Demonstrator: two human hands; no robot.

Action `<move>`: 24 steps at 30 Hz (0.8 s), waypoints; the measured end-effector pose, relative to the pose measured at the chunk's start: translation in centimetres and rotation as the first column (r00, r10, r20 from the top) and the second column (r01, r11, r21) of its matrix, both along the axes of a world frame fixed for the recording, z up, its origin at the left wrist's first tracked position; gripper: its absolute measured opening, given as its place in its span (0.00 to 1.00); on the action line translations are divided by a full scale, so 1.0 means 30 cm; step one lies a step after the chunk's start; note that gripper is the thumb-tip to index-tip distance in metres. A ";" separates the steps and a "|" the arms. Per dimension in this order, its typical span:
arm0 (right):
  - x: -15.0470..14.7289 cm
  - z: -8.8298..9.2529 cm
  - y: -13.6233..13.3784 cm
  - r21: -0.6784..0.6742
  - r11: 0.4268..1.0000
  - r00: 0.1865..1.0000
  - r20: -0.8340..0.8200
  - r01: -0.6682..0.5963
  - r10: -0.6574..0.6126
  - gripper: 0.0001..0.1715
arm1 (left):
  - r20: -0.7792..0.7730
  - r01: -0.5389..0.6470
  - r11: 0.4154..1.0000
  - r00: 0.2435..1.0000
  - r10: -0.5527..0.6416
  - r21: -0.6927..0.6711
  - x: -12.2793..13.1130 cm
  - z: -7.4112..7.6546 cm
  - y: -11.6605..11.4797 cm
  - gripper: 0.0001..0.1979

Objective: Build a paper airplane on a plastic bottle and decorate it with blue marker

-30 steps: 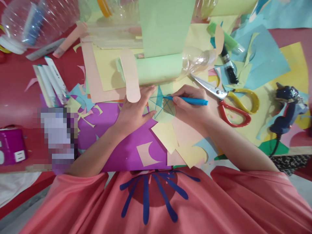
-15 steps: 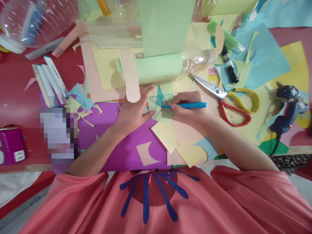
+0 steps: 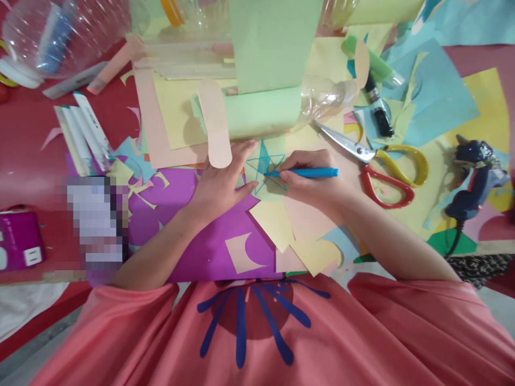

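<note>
My right hand (image 3: 311, 179) is closed round a blue marker (image 3: 309, 172), its tip resting inside a blue five-pointed star (image 3: 266, 170) drawn on a pale green paper piece (image 3: 273, 147). One arm of the star is filled in blue. My left hand (image 3: 223, 179) lies flat with fingers stretched out, pressing the paper's left side just beside the star. Both hands rest on a litter of coloured paper sheets, with a purple sheet (image 3: 177, 214) under my left wrist.
Scissors (image 3: 374, 161) with yellow and red handles lie right of my right hand. A dark blue glue gun (image 3: 475, 182) sits at the far right. A clear plastic bottle (image 3: 322, 99), green paper roll (image 3: 261, 110), white markers (image 3: 82, 136) and a black marker (image 3: 378, 110) lie beyond.
My right hand moved the marker tip down from the star's upper part to its middle. My left hand stayed in place.
</note>
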State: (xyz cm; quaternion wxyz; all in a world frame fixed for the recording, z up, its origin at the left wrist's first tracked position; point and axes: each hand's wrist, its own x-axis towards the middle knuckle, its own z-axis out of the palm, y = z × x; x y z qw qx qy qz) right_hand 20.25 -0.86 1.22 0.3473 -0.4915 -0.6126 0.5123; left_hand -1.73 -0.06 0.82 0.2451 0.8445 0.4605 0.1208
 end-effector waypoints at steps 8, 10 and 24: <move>-0.007 0.025 0.012 0.034 0.989 0.988 -0.054 0.146 -0.144 0.10 | -0.008 -0.011 1.000 1.000 0.011 -0.021 0.002 0.008 -0.001 0.31; -0.011 0.020 0.011 0.041 0.986 0.986 -0.050 0.160 -0.158 0.09 | -0.005 -0.012 1.000 1.000 0.012 -0.017 0.002 0.006 0.000 0.31; 0.003 -0.002 0.016 0.105 0.991 0.994 0.064 0.086 -0.093 0.08 | -0.002 -0.018 1.000 1.000 0.018 -0.018 0.004 0.011 -0.002 0.31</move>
